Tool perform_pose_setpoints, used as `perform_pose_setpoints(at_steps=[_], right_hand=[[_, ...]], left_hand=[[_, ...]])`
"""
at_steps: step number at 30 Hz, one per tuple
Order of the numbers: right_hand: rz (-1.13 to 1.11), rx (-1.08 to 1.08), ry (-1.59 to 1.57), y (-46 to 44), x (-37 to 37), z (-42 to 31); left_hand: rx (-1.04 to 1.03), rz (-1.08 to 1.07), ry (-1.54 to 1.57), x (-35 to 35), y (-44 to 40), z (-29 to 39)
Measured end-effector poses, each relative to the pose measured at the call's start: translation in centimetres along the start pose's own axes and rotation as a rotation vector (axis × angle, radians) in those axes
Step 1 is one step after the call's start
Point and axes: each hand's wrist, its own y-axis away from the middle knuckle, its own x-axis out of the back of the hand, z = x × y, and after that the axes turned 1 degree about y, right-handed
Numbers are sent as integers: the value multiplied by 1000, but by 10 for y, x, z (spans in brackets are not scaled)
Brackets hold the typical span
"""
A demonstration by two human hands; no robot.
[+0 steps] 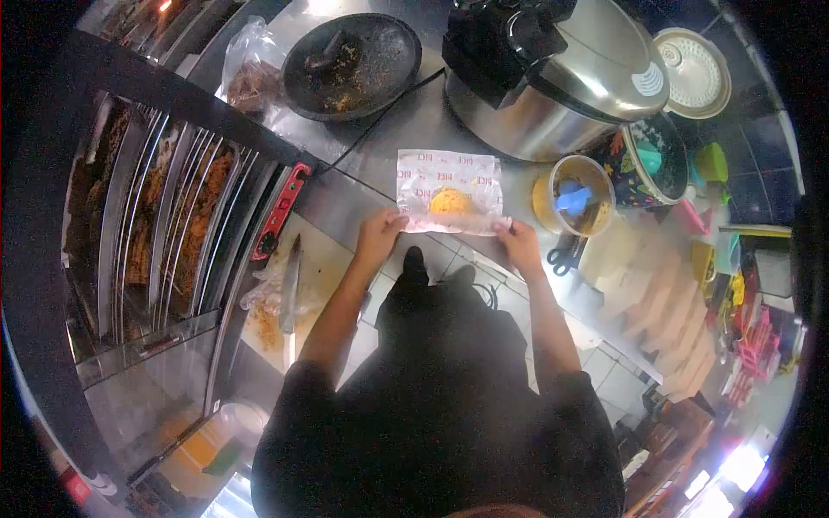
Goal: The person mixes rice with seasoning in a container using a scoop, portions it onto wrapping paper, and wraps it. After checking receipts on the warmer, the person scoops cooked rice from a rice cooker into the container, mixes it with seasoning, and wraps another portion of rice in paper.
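A printed sheet of food wrapping paper (416,180) lies on the steel counter in front of me. On it rests a mound of yellow-orange food (451,201), its exact kind unclear. My left hand (380,235) pinches the near left corner of the sheet. At the near right corner, my right hand (517,242) grips the paper between thumb and fingers. The paper's near edge is lifted a little between both hands and covers the front of the mound.
A dark stone mortar (397,60) with a pestle stands at the back left. Right of it is a large steel rice cooker (561,121). A tub with a blue scoop (572,198), scissors (563,259) and stacked boxes (665,311) are at right. A knife (292,285) lies left, beside a heated display case (164,233).
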Motion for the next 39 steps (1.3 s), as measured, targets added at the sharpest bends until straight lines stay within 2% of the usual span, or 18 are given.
perform_pose_setpoints(at_steps=[2, 4, 5, 9, 13, 15, 17, 18, 21, 23, 25, 27, 29, 33, 35, 36, 38, 39], right_hand=[[154, 42, -334, -20, -18, 13], [173, -29, -308, -37, -26, 22], [185, -104, -280, -42, -30, 27], [288, -3, -84, -51, -35, 38], [311, -4, -79, -45, -34, 26], [328, -7, -102, -41, -31, 18], [337, -61, -141, -39, -34, 16], [332, -64, -145, -38, -35, 13], [385, -169, -4, -25, -36, -7], [831, 196, 536, -2, -47, -23], [112, 206, 466, -2, -56, -8], [341, 695, 660, 9, -86, -8], [330, 622, 680, 13, -93, -29], [302, 547, 701, 9, -101, -31], [289, 536, 706, 11, -101, -30], [272, 533, 710, 10, -100, -30], [324, 550, 713, 6, -102, -25], [375, 562, 717, 6, -104, -25]], left_hand=[[79, 14, -24, -4, -16, -8], [152, 24, -47, -8, -24, 2], [64, 89, -248, -9, -25, 13], [-51, 136, -670, -10, -35, -1], [85, 104, -556, -6, -41, 0], [-36, 172, -900, -1, -41, 68], [-375, 99, -647, -19, -39, 83], [-372, 96, -653, -32, -41, 89], [-580, 20, -851, -55, -54, 95], [-496, -62, -880, -62, -63, 87], [-562, -76, -910, -61, -73, 73], [-632, -120, -932, -59, -78, 61], [-508, -81, -680, -63, -105, 60], [-519, -103, -789, -74, -150, 72], [-415, -310, -938, -75, -165, 79], [-418, -308, -940, -76, -173, 86], [-261, -610, -977, -71, -184, 97], [-250, -606, -989, -67, -187, 92]])
